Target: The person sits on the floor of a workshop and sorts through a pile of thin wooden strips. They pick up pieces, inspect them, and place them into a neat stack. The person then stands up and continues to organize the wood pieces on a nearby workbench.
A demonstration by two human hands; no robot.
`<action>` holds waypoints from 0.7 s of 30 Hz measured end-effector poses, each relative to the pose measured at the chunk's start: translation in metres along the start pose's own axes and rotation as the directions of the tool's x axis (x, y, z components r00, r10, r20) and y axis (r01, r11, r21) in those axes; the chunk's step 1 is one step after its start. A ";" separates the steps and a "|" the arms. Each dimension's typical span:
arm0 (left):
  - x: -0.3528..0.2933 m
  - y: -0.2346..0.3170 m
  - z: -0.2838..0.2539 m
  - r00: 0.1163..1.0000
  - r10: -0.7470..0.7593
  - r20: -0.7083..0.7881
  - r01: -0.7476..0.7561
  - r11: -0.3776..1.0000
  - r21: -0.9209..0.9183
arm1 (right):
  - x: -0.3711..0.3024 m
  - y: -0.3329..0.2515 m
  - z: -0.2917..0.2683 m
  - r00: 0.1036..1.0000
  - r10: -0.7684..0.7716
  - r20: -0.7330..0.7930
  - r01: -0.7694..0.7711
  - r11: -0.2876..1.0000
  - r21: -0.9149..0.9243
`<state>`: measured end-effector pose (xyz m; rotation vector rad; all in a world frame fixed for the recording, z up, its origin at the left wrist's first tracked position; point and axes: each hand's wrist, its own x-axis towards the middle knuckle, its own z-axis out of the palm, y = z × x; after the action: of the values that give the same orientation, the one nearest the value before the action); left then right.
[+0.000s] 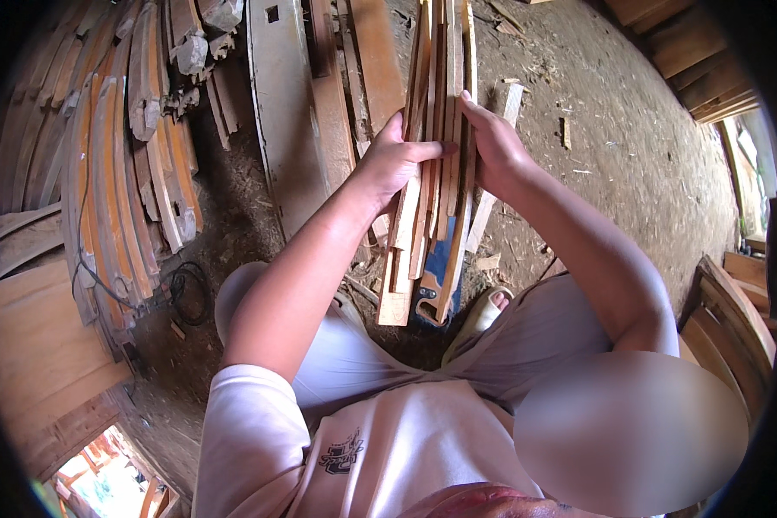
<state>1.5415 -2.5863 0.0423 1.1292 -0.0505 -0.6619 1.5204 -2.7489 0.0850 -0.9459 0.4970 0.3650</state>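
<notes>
A bundle of long, thin wooden strips (403,226) runs lengthwise away from me between my two hands, their near ends uneven. My left hand (394,164) grips the bundle from the left, one finger reaching across the top. From the right, my right hand (495,145) presses along the outer strip with its thumb side up; its other fingers are partly hidden. Underneath the near end lies a handsaw (441,252) with a blue blade and a dark handle, partly covered by the strips.
Stacked timber with orange faces (104,173) fills the left side. A wide grey board (287,104) and brown planks (375,60) lie ahead. A black cable (186,289) coils at left. Loose offcuts and shavings litter the dirt floor (613,173). More wood (729,315) stands at right.
</notes>
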 end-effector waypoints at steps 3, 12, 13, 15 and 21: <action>0.000 -0.001 0.002 0.999 0.020 -0.030 -0.020 1.000 -0.002 | 0.004 0.000 -0.004 0.996 -0.059 -0.062 0.056 0.998 -0.036; -0.003 0.000 0.010 0.983 0.160 -0.085 -0.142 0.971 0.193 | -0.001 -0.001 -0.001 0.986 -0.122 -0.115 0.115 0.991 -0.064; -0.003 0.000 0.011 0.981 0.167 -0.094 -0.148 0.971 0.187 | 0.000 -0.002 -0.001 0.987 -0.121 -0.107 0.115 0.992 -0.058; -0.002 0.003 0.010 0.986 0.145 -0.081 -0.127 0.974 0.188 | -0.001 -0.003 0.002 0.989 -0.121 -0.087 0.118 0.992 -0.033; -0.001 0.003 0.014 0.991 0.121 -0.055 -0.112 0.983 0.142 | 0.012 0.003 -0.011 0.983 -0.180 0.043 0.179 0.984 0.022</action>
<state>1.5371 -2.5967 0.0520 1.2707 -0.1090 -0.5238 1.5262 -2.7558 0.0706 -0.9556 0.3700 0.2175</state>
